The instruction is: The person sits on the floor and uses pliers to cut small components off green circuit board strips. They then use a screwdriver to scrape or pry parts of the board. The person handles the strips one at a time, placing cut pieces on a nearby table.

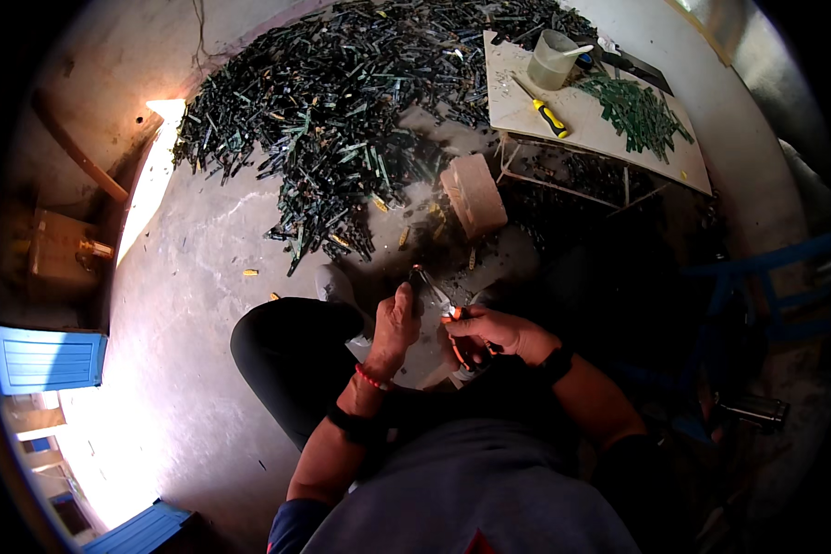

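My right hand (495, 336) is closed around the orange handles of a pair of long-nose pliers (450, 310). The pliers' jaws point up and left, towards a small dark strip (415, 280) with a reddish tip, which my left hand (396, 322) pinches between thumb and fingers. Whether the jaws grip the strip cannot be told. Beyond my hands lies a brick-like block (474, 196), with several yellow pieces (379, 203) scattered about it. A large heap of dark and green strips (360, 104) spreads over the floor against the wall.
At the upper right a low table (512, 114) bears a yellow-and-black screwdriver (549, 119), a plastic cup (551, 61) and a pile of green strips (630, 111). A cardboard box (62, 253) stands at the left, above a blue door panel (47, 359). Blue chair-like framing (755, 264) is at the right.
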The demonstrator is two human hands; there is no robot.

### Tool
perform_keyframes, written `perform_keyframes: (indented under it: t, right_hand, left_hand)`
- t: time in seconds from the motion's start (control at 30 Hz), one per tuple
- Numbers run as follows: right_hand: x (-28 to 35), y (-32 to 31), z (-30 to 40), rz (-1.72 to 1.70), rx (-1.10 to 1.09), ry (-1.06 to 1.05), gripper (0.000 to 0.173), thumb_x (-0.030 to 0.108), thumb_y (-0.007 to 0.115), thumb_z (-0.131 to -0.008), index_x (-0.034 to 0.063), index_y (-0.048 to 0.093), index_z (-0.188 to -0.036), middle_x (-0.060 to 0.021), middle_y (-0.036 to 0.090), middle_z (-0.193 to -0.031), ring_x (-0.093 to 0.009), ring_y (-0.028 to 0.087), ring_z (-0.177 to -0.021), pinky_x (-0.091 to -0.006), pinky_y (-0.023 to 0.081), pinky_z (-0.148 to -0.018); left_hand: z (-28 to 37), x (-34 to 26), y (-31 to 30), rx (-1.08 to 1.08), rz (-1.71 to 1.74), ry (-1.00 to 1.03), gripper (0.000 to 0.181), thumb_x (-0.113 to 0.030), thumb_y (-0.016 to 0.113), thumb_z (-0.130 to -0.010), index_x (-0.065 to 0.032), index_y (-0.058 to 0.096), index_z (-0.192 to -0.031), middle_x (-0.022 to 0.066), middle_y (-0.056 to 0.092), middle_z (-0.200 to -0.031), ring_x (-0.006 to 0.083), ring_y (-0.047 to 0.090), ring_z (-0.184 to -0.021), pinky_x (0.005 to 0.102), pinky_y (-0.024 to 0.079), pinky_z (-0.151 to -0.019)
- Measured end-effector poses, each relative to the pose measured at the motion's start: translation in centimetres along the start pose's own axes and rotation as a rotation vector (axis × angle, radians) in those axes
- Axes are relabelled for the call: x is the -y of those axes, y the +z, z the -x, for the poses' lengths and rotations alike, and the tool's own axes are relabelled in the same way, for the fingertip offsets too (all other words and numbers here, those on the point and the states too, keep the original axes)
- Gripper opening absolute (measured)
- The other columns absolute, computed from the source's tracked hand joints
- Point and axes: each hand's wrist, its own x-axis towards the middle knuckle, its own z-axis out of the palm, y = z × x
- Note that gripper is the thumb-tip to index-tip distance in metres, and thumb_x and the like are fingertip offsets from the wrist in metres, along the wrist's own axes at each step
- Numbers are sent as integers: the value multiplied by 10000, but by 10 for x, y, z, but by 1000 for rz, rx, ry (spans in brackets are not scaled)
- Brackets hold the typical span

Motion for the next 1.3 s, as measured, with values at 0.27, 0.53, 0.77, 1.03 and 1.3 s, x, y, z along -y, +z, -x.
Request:
perform_keyframes:
  t: [0.27, 0.53, 0.77, 1.03, 1.3]
  right_hand:
    - [5, 1, 5, -74, 45, 1, 276, 295, 475, -928, 42, 587, -941, -93, 664, -783, -150, 640, -651, -205, 422, -471]
    - [5, -1, 5, -115, 86, 31, 260, 269, 487, -914, 35, 600, -921, -97, 663, -766, -153, 635, -635, -209, 408, -470]
    - [6, 2, 7, -48, 64, 11, 265, 275, 485, -914, 37, 603, -915, -87, 662, -758, -130, 614, -602, -208, 408, -461]
    - [5, 2, 2, 194, -157, 33, 274, 280, 486, -904, 33, 601, -880, -68, 653, -731, -95, 558, -547, -212, 381, -424]
    - [20, 2, 11, 449, -247, 123, 255, 280, 532, -894, 48, 587, -802, -14, 594, -673, -67, 475, -493, -210, 350, -404]
  left_hand:
    - [1, -4, 3, 5, 17, -20, 552, -556, 409, -922, -83, 477, -645, -42, 382, -511, 58, 338, -413, 234, 242, -385]
    - [-3, 2, 1, 3, 4, -17, 549, -536, 411, -927, -79, 467, -628, -24, 394, -501, 75, 354, -408, 250, 256, -379]
    - [-4, 1, 1, -24, 4, -23, 550, -517, 409, -933, -81, 453, -600, -21, 397, -497, 79, 352, -411, 257, 268, -383]
    - [-7, 7, 0, -86, -146, 25, 570, -492, 388, -949, -40, 486, -617, -20, 412, -504, 79, 379, -440, 255, 296, -407]
    - [-7, 11, 2, -147, -451, 179, 524, -380, 382, -968, 28, 521, -669, 99, 464, -521, 188, 466, -507, 369, 391, -518]
